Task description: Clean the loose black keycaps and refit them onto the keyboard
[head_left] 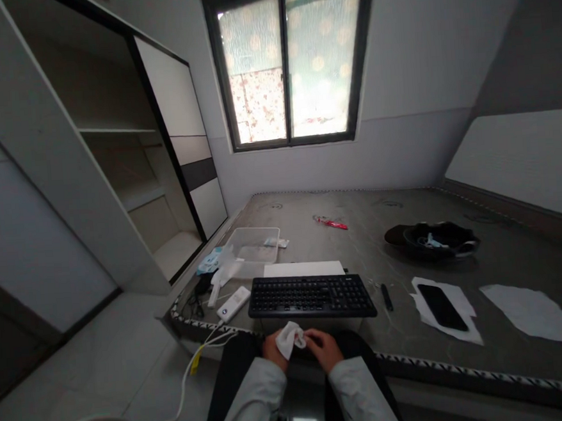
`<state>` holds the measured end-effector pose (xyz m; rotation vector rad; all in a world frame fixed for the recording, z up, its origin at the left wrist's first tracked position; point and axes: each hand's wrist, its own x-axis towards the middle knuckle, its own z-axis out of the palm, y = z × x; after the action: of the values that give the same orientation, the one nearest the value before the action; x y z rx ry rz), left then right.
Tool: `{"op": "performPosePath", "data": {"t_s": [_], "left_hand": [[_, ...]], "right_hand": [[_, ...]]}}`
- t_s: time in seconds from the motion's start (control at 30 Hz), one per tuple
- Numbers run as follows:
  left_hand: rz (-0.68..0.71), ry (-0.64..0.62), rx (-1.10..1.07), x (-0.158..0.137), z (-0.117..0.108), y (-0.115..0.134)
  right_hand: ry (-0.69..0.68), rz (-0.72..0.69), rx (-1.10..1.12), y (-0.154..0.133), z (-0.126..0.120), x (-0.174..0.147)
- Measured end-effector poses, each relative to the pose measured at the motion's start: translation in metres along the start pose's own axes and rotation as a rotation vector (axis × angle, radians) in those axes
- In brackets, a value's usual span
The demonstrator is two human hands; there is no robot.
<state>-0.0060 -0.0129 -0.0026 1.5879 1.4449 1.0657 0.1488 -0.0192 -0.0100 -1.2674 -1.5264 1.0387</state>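
Note:
A crumpled white tissue (288, 339) is held up in front of my lap, just before the keyboard's near edge. My left hand (273, 351) is closed round it from the left, and the tissue covers most of those fingers. From the other side my right hand (325, 350) pinches at the tissue's right edge with bent fingers. Beyond both hands lies a black keyboard (311, 297), resting on the edge of the bed, with a white flat box (304, 270) behind it.
On the mattress (290, 210) are a clear plastic bin (257, 244), a white power strip (234, 305), a red packet (332, 223), a small black stick (386, 297), a black cap (437, 241) and a phone (442, 307) on white paper. A cable (182, 390) trails to the floor.

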Motion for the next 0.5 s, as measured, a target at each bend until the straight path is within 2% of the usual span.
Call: {"op": "performPosePath", "data": {"t_s": [0.2,0.5], "left_hand": [[0.108,-0.075,0.06,-0.008,-0.002,0.015],[0.073,-0.047,0.057,-0.007,0.001,0.015]], "right_hand": [[0.076,0.082,-0.036,-0.002,0.001,-0.001],[0.11,0.106,0.006,0.004,0.001,0.0]]}}
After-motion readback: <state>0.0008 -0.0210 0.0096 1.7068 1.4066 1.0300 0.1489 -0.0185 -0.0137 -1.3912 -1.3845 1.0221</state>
